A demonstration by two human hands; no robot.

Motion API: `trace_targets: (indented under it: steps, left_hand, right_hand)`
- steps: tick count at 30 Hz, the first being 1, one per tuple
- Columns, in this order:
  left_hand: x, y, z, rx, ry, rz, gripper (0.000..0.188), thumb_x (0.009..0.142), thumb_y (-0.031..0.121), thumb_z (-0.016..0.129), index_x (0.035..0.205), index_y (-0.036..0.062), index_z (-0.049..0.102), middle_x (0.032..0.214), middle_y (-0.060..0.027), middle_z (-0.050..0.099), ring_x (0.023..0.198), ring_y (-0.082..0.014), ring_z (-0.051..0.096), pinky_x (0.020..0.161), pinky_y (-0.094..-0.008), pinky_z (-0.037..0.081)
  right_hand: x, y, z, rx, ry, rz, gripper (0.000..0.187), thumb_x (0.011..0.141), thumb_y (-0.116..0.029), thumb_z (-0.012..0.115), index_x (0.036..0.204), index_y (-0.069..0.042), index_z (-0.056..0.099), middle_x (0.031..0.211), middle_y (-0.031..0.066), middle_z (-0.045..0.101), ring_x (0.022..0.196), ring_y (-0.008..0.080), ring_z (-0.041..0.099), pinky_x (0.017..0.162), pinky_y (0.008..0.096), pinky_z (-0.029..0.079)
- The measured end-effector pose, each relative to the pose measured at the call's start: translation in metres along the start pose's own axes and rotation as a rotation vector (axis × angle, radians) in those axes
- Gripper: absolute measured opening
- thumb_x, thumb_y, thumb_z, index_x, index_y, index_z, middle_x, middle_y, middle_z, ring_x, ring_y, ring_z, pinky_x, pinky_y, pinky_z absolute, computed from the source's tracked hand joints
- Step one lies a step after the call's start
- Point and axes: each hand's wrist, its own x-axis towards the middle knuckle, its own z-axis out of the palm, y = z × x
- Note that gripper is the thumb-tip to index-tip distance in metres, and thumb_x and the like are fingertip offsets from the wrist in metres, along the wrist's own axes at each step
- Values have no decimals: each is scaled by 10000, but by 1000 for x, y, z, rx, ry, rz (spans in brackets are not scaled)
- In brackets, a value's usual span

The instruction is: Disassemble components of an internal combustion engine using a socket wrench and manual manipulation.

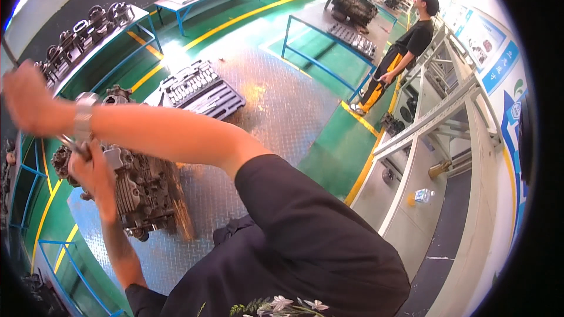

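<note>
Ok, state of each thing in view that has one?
Left hand: at the metal tool, grip blurred
Right hand: raised, blurred, grip unclear
Metal tool: by the left hand, its far end hidden
Tool case: open, sockets showing
Engine: dirty, on the metal plate surface
Wristwatch: worn, right wrist
Plastic bottle: standing or lying, can't tell
Co-worker: standing
</note>
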Motion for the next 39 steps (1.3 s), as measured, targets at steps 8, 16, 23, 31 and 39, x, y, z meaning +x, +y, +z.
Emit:
trace_targets:
  steps: [8,16,23,31,39]
  left_hand:
    - [52,-104,-65,571,176,-353,271,845,324,666,906,63,708,841,-97,694,678,-192,634,568,-390,477]
    - [7,-39,-47,-561,-23,-253,392,831,334,712,1036,12,622,597,-48,514,526,-145,442,535,-307,393]
    - [42,3,-33,6,-275,68,407,821,333,699,1043,-5,656,699,-60,614,642,-114,539,626,-299,447]
    - [59,-88,-49,353,-101,14,404,832,330,685,1049,-11,658,743,-105,654,692,-190,608,683,-345,473]
    - [28,-96,15,345,81,109,386,913,368,597,924,-8,683,732,-131,672,696,-238,656,653,-357,495]
  right_hand:
    - [-45,8,-31,222,160,152,79,714,-183,587,749,-112,597,689,62,493,644,243,506,607,421,341]
    - [-3,108,-22,-420,-350,313,265,945,-198,503,1069,-49,683,1132,147,625,1070,198,598,852,330,499]
    - [34,7,-40,467,-159,238,183,895,-126,521,953,-25,661,972,141,670,913,229,650,723,368,511]
    - [-9,-32,-27,246,-119,53,433,781,-346,596,1084,-46,671,1101,114,605,1083,282,543,915,468,366]
    - [4,22,31,1279,286,1135,414,877,-394,542,1075,-37,611,1010,116,620,945,226,583,805,375,425]
